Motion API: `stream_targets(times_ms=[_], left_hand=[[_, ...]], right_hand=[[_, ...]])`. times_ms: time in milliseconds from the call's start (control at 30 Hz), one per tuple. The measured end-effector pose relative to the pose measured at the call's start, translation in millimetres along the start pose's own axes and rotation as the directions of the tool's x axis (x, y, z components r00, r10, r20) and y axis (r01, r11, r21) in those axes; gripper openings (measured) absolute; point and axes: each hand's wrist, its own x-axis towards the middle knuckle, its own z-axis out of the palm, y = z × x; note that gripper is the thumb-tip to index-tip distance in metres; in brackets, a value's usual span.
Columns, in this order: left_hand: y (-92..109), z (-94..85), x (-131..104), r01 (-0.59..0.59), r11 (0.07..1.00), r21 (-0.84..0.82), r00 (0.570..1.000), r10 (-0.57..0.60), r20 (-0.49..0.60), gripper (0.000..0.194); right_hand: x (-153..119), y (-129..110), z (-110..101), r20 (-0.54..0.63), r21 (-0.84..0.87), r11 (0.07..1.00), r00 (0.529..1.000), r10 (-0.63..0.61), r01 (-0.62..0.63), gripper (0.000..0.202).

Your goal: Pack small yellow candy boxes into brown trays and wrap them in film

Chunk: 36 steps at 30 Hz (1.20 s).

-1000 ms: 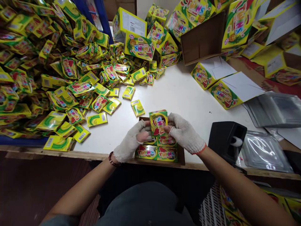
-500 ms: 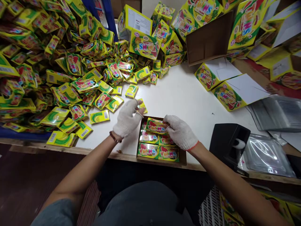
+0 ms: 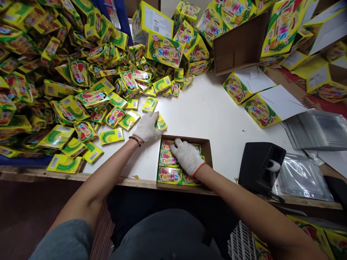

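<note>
A brown open carton [image 3: 206, 151] stands at the near edge of the white table, with rows of small yellow-green packs [image 3: 170, 175] lying face up in it. My right hand [image 3: 186, 155], in a white glove, rests over the packs in the carton, its fingertips on the upper left ones; whether it grips one is hidden. Left of the carton, my gloved left hand [image 3: 148, 128] reaches to a small yellow pack [image 3: 161, 122] on the table, thumb and fingers apart around its left side.
A large heap of similar packs [image 3: 89, 97] fills the left side. Bigger yellow boxes [image 3: 164, 50] stand at the back. To the right are two white-topped boxes [image 3: 261, 112], a black tape dispenser [image 3: 261, 168] and stacked clear plastic [image 3: 303, 177].
My right hand has moved left over the packs in the carton, and the pack it held now lies among them or under it. My left hand has shifted slightly, its fingers now at the loose pack.
</note>
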Motion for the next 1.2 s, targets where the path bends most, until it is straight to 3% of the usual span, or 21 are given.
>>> stream_targets(times_ms=[100, 167, 267, 333, 367, 467, 533, 600, 633, 700, 767, 800, 867, 933, 1033, 1133, 1200], left_hand=[[2, -15.3, -18, 0.013, 0.993, -0.115, 0.981, -0.034, -0.189, 0.080], [9, -28.5, -36, -0.077, 0.978, -0.192, 0.961, 0.022, -0.275, 0.089], [31, -44.1, -66, -0.264, 0.888, -0.376, 0.953, 0.180, -0.245, 0.097], [49, -47.7, -79, -0.286, 0.724, -0.627, 0.957, 0.249, -0.148, 0.100], [57, -47.5, -83, -0.240, 0.596, -0.766, 0.960, 0.262, -0.096, 0.100], [78, -42.1, -87, 0.022, 0.165, -0.986, 0.967, 0.249, 0.063, 0.094], [86, -38.3, -85, 0.153, 0.028, -0.988, 0.956, 0.247, 0.155, 0.093], [88, -35.8, -83, 0.181, 0.101, -0.978, 0.955, 0.221, 0.199, 0.087], [88, -35.2, -81, 0.139, 0.214, -0.967, 0.967, 0.181, 0.179, 0.081], [86, -34.6, -79, -0.002, 0.545, -0.839, 0.993, 0.102, 0.064, 0.064], [86, -33.3, -77, -0.139, 0.822, -0.552, 0.987, 0.159, -0.012, 0.045], [87, -31.8, -77, -0.211, 0.892, -0.400, 0.971, 0.238, 0.019, 0.038], [91, -26.2, -79, -0.364, 0.917, -0.162, 0.904, 0.389, 0.175, 0.030], [97, -17.6, -82, -0.464, 0.886, 0.008, 0.848, 0.442, 0.291, 0.027], [103, -5.8, -87, -0.486, 0.859, 0.163, 0.848, 0.417, 0.327, 0.027], [105, -1.9, -91, -0.475, 0.864, 0.165, 0.855, 0.410, 0.318, 0.028], [107, -2.8, -93, -0.464, 0.872, 0.157, 0.859, 0.400, 0.319, 0.030]], right_hand=[[-2, 5, -3, -0.037, 0.130, 0.991, 0.999, -0.032, 0.037, 0.038], [-5, 11, -4, -0.144, 0.355, 0.932, 0.989, -0.021, 0.072, 0.033], [-9, 22, -8, -0.377, 0.730, 0.656, 0.914, 0.149, 0.194, 0.032], [-13, 31, -16, -0.504, 0.800, 0.497, 0.826, 0.252, 0.336, 0.037], [-16, 36, -21, -0.572, 0.774, 0.482, 0.779, 0.257, 0.410, 0.037], [-29, 51, -39, -0.741, 0.580, 0.592, 0.663, 0.100, 0.559, 0.031], [-40, 59, -48, -0.743, 0.477, 0.669, 0.668, -0.040, 0.570, 0.028], [-50, 66, -53, -0.653, 0.442, 0.749, 0.750, -0.109, 0.494, 0.026], [-53, 69, -54, -0.579, 0.428, 0.799, 0.807, -0.117, 0.423, 0.026], [-56, 72, -55, -0.382, 0.362, 0.905, 0.921, -0.074, 0.222, 0.026], [-53, 70, -54, -0.166, 0.217, 0.976, 0.986, 0.014, 0.022, 0.026], [-50, 67, -53, -0.077, 0.132, 0.990, 0.995, 0.055, -0.044, 0.028], [-40, 58, -48, 0.046, -0.003, 0.993, 0.992, 0.117, -0.117, 0.030], [-31, 48, -41, 0.108, -0.066, 0.981, 0.976, 0.188, -0.181, 0.031], [-27, 37, -27, 0.084, -0.073, 0.963, 0.961, 0.263, -0.258, 0.033], [-32, 33, -16, 0.004, -0.097, 0.975, 0.979, 0.204, -0.202, 0.033], [-34, 30, -13, 0.014, -0.130, 0.972, 0.980, 0.198, -0.195, 0.031]])
